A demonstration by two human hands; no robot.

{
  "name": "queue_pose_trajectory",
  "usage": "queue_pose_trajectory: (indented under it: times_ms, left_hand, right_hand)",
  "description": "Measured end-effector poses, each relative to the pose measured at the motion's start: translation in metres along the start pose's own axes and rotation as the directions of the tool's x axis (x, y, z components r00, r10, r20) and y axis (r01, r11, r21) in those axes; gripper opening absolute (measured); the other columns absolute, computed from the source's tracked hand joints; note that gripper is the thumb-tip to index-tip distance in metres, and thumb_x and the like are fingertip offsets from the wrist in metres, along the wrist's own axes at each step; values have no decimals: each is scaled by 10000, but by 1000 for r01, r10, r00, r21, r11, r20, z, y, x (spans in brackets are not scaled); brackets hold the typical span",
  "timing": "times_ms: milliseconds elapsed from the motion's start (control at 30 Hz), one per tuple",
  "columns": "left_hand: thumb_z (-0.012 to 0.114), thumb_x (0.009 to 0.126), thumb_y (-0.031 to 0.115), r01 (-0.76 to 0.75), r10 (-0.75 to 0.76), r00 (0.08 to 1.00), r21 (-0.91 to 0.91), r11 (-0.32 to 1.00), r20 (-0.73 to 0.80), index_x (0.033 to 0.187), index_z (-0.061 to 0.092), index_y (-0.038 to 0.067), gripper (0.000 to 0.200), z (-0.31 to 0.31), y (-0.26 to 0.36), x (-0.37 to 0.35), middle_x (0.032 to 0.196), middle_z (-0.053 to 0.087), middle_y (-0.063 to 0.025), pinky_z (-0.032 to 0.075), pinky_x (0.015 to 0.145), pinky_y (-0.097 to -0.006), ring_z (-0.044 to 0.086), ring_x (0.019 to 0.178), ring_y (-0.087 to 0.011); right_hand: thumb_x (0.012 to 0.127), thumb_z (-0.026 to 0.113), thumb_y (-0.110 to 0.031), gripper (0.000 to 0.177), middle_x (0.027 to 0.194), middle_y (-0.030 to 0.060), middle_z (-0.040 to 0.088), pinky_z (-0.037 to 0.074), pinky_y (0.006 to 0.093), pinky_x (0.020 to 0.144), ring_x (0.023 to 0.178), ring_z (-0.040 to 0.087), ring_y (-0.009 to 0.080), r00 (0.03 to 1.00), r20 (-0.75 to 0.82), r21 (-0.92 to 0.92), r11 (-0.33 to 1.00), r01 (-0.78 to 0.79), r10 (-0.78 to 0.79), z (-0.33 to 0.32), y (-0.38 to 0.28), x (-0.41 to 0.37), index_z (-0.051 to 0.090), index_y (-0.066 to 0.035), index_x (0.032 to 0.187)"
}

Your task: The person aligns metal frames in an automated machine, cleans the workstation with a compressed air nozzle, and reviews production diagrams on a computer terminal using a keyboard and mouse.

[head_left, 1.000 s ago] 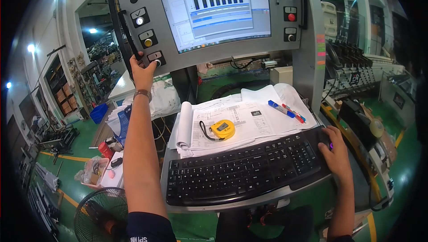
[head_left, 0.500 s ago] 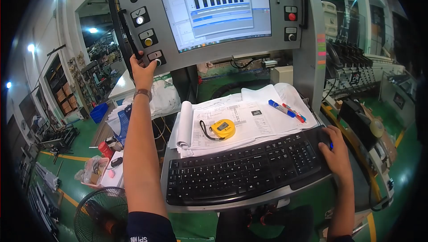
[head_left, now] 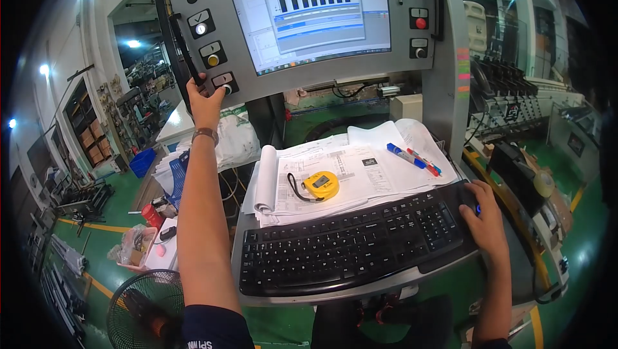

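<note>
My left hand (head_left: 206, 106) is up at the lower left corner of a grey control panel (head_left: 290, 82). Its fingers curl round the low end of a black handle (head_left: 184, 50), and the thumb lies on the lowest push button (head_left: 226, 89). Over a dark computer mouse with a blue spot (head_left: 478, 209), mostly hidden under the palm, rests my right hand (head_left: 486, 223). Just left of it lies a black keyboard (head_left: 354, 243). Above, a lit screen (head_left: 376, 34) has a window with a row of dark vertical bars.
Behind the keyboard, printed drawings (head_left: 347, 185) carry a yellow tape measure (head_left: 321, 185) and several markers (head_left: 407, 156). A rolled paper edge (head_left: 265, 178) stands at their left. A black fan (head_left: 145, 310) is low on the left, near a pink basket (head_left: 136, 249).
Both hands keep their places on the panel and at the mouse. The highlighted rows in the screen window look slightly different; the view has shifted a trace.
</note>
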State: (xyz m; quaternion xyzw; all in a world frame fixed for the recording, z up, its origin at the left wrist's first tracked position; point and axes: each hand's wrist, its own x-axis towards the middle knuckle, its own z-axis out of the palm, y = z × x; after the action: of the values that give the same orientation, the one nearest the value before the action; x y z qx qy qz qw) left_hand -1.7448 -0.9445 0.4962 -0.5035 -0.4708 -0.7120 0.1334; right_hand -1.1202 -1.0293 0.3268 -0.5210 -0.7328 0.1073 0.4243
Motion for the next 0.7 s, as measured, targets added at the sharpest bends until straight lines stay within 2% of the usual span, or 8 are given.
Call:
queue_pose_trajectory:
  times_ms: [700]
  left_hand:
    - [783, 832, 50, -12, 12, 1000, -25, 1000, 9, 1352, 481, 71, 602, 0, 0, 0, 1189, 655, -139, 549, 938, -331, 682, 1083, -207]
  right_hand:
    - [905, 674, -153, 494, 1484, 178, 535, 510, 427, 1008, 1291, 601, 389, 1000, -2, -4, 1000, 6, -6, 0, 1, 0, 598, -27, 1377]
